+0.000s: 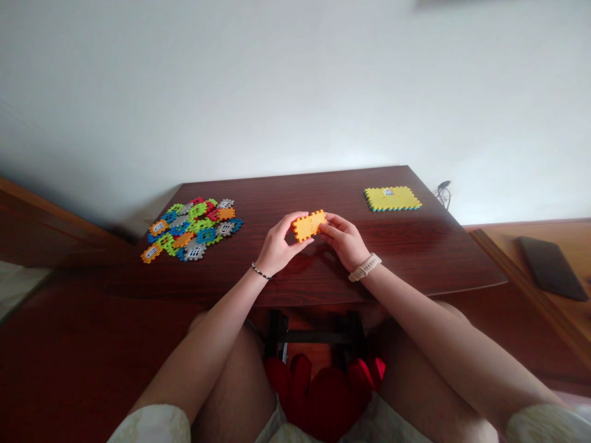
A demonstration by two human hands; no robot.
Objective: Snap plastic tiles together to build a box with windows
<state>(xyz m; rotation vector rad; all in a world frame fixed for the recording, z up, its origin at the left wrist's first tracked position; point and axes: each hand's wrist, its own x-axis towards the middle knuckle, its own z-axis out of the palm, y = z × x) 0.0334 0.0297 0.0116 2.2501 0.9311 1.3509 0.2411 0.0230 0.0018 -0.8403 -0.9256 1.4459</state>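
Observation:
Between my two hands, just above the middle of the dark wooden table, is an orange building piece [305, 227] with toothed edges; it looks like two square tiles joined side by side. My left hand [278, 245] grips its left end between thumb and fingers. At the other end, my right hand [344, 239] pinches the piece with thumb and index finger. To the left lies a pile of interlocking tiles [198, 224] in green, blue, orange, red and grey, some with window grids. Over at the right rests a yellow toothed baseplate [401, 198] with a small white window piece [388, 192] on it.
The dark table [286, 289] stands against a pale wall [295, 92], its front edge close to my knees. A black cable [444, 192] hangs past its right side. Farther right, a dark flat object [551, 267] lies on a wooden surface.

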